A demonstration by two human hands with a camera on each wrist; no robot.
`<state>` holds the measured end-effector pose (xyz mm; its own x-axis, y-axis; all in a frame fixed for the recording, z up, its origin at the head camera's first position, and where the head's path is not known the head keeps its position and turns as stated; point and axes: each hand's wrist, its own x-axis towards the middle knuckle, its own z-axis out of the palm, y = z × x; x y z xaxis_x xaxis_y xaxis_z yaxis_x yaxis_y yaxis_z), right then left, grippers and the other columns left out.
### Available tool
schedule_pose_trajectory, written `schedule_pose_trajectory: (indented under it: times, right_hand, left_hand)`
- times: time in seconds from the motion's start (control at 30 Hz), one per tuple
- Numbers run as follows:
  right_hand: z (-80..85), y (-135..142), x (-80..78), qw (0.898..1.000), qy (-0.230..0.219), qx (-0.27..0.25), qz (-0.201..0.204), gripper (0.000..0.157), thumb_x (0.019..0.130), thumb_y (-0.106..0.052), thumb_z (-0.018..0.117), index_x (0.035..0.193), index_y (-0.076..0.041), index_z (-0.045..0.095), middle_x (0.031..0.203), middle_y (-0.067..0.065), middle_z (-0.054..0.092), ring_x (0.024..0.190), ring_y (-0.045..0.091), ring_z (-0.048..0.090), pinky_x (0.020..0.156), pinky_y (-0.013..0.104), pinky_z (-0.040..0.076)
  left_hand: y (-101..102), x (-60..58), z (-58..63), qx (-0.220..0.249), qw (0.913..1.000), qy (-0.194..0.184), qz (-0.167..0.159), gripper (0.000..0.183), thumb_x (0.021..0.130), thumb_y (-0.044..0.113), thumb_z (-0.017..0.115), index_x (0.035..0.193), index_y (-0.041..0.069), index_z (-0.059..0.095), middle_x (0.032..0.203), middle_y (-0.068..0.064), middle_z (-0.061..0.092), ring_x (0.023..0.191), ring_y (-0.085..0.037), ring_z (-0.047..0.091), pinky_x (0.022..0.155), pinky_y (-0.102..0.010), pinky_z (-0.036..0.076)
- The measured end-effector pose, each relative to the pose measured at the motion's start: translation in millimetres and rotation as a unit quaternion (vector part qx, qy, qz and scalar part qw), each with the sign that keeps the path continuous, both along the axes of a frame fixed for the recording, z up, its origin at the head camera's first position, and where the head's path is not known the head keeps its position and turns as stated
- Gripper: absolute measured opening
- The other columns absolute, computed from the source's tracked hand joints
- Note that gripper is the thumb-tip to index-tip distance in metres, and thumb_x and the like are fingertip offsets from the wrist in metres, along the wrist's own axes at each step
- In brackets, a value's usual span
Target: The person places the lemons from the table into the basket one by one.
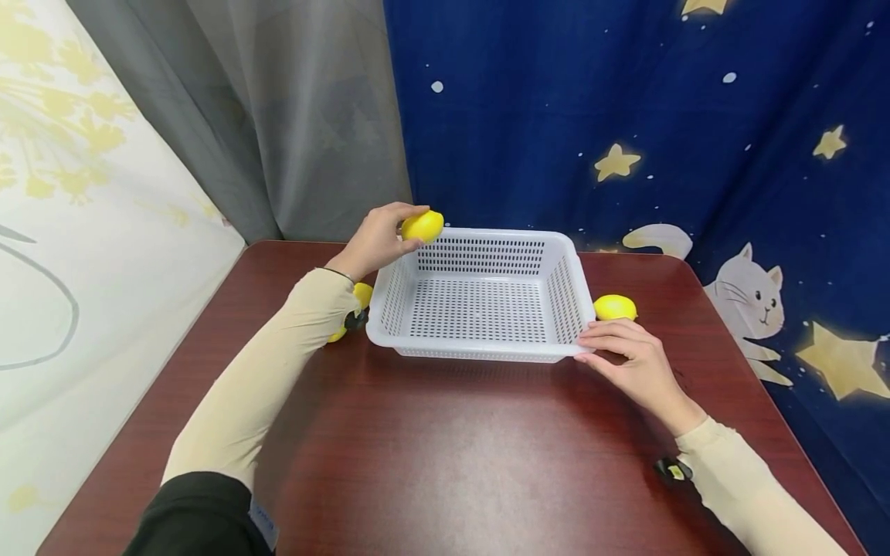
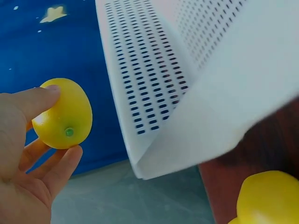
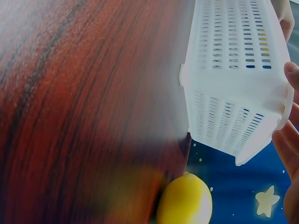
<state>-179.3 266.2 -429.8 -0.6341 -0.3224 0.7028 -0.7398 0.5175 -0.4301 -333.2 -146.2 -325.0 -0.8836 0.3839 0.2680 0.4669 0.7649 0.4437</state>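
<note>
My left hand (image 1: 381, 238) pinches a lemon (image 1: 422, 226) between thumb and fingers, raised at the back left corner of a white plastic basket (image 1: 480, 349). In the left wrist view this lemon (image 2: 70, 114) is held beside the basket's rim, its green stem end showing. At the basket's front right corner my right hand (image 1: 636, 363) grips the rim, thumb and fingers on either side of it. No fruit shows inside the basket. Another lemon (image 1: 615, 306) lies on the table just behind the right hand.
Left of the basket, more lemons (image 1: 362, 295) lie partly hidden by the left wrist and its dark band. The reddish-brown table (image 1: 445, 448) extends in front of the basket. Behind it hang a grey curtain (image 1: 327, 116) and a blue starry one (image 1: 514, 116).
</note>
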Motion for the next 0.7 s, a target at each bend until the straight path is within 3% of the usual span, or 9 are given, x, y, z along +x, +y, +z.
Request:
schedule_pose_trajectory:
  times: [0.3, 0.47, 0.7]
  right_hand:
    - [-1.7, -0.8, -0.3, 1.000, 0.003, -0.009, 0.006, 0.045, 0.056, 0.004, 0.090, 0.097, -0.010, 0.080, 0.099, 0.008, 0.076, 0.105, 0.016, 0.064, 0.102, 0.012, 0.042]
    - [-1.6, -0.7, -0.2, 1.000, 0.003, -0.009, 0.008, 0.038, 0.061, -0.004, 0.091, 0.097, -0.010, 0.080, 0.098, 0.008, 0.076, 0.105, 0.016, 0.065, 0.102, 0.013, 0.042]
    - [-1.0, -0.6, -1.2, 1.000, 0.008, -0.013, 0.005, 0.046, 0.054, 0.005, 0.090, 0.096, -0.009, 0.080, 0.098, 0.008, 0.076, 0.106, 0.017, 0.065, 0.102, 0.013, 0.042]
  left_hand:
    - [5.5, -9.9, -11.9, -0.030, 0.9992, -0.025, -0.002, 0.059, 0.091, 0.024, 0.073, 0.145, 0.018, 0.051, 0.145, -0.007, 0.055, 0.126, -0.027, 0.054, 0.111, -0.042, 0.045]
    - [10.1, -13.1, -3.2, -0.042, 0.9987, -0.026, -0.014, 0.060, 0.091, 0.025, 0.073, 0.146, 0.018, 0.050, 0.145, -0.007, 0.055, 0.124, -0.026, 0.054, 0.110, -0.041, 0.046]
    - [31.1, -22.5, 10.0, -0.040, 0.9985, -0.010, -0.037, 0.058, 0.091, 0.026, 0.072, 0.145, 0.018, 0.051, 0.143, -0.007, 0.056, 0.123, -0.025, 0.055, 0.108, -0.040, 0.047]
